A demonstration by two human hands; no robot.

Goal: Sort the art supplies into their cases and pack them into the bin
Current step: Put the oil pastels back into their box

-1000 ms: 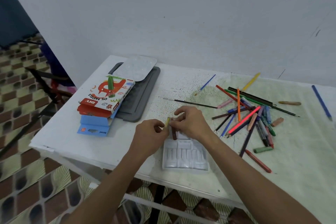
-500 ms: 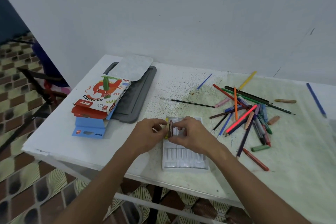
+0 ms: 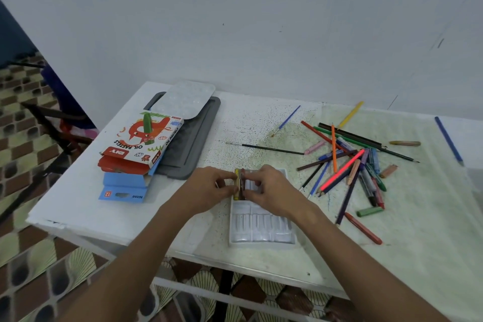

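A: Where do the pastels sit against the hands?

B: Low centre of the frame. The yellow pastel (image 3: 236,183) and the brown pastel (image 3: 242,182) lie side by side at the far left corner of the white plastic tray (image 3: 261,227), long axes running away from the person, along the tray's grooves. The left hand (image 3: 206,187) pinches the yellow one from the left; the right hand (image 3: 269,189) has curled fingers on the brown one from the right.

A: So which hand seats what?

B: Each hand is touching its own stick, so I'd judge they only need pressing straight down into the two leftmost slots.

A: Counts?

B: Two pastels at the tray, one tray. One oil pastels box (image 3: 142,145) on a blue box (image 3: 124,187), left of centre, with a green pastel (image 3: 147,128) on top. One grey bin lid (image 3: 190,138) behind them. The pencil pile (image 3: 347,165), right of centre, overlaps too much to count; one black paintbrush (image 3: 264,148) lies between lid and pile
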